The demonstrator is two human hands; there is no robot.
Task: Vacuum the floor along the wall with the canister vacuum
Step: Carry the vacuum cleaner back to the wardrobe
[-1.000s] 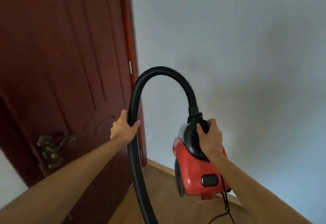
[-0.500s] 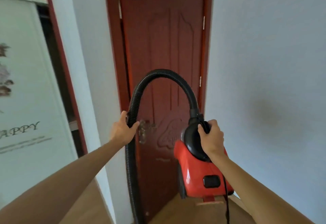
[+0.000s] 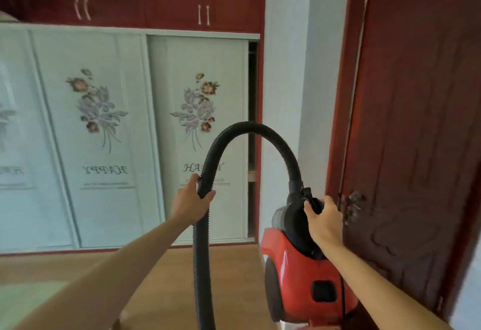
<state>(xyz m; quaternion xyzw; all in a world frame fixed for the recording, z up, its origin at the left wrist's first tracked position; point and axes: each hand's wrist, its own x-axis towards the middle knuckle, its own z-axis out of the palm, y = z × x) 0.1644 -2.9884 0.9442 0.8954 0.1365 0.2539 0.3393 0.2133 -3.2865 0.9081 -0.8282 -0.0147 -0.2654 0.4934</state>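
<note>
A red canister vacuum [image 3: 296, 277] with a black top hangs in the air at lower right, carried by its black handle in my right hand [image 3: 324, 221]. A black ribbed hose [image 3: 250, 128] arches up from the canister's top and drops down past the bottom edge. My left hand [image 3: 191, 202] grips the hose on its left, descending side. The hose's far end and any nozzle are out of view. Wooden floor [image 3: 229, 277] lies below.
A dark red door [image 3: 416, 121] with an ornate metal handle [image 3: 351, 204] stands at the right, just behind the canister. A white wall column [image 3: 286, 95] separates it from a wardrobe with white flowered sliding panels [image 3: 104, 134]. A pale green mat [image 3: 23, 301] lies at lower left.
My view has swung left from the wall and door to the wardrobe. Both hands keep the same grips on hose and canister handle.
</note>
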